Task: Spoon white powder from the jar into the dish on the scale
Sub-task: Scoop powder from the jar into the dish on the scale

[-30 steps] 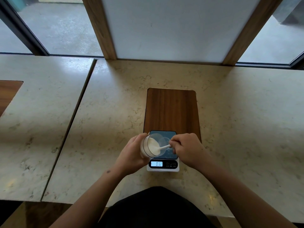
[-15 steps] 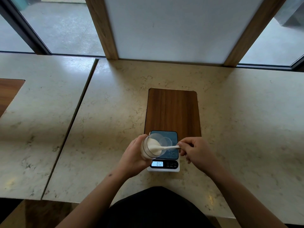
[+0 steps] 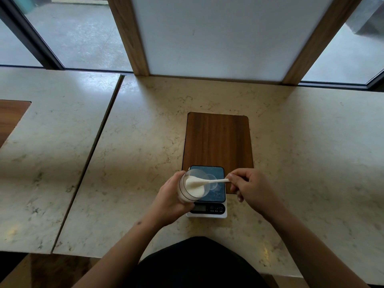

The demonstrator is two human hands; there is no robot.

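While our left hand point(image 3: 169, 201) wraps the tipped jar point(image 3: 192, 187) over the scale point(image 3: 207, 191), our right hand point(image 3: 252, 189) pinches the spoon point(image 3: 207, 181), its bowl deep in white powder point(image 3: 195, 189). We are scooping. Next we lift slowly and tip into the clear dish point(image 3: 213, 181).

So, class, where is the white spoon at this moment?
In the head view, low and centre: the white spoon has its bowl inside the tilted jar in the left hand, its handle pinched by the right hand, above the scale.
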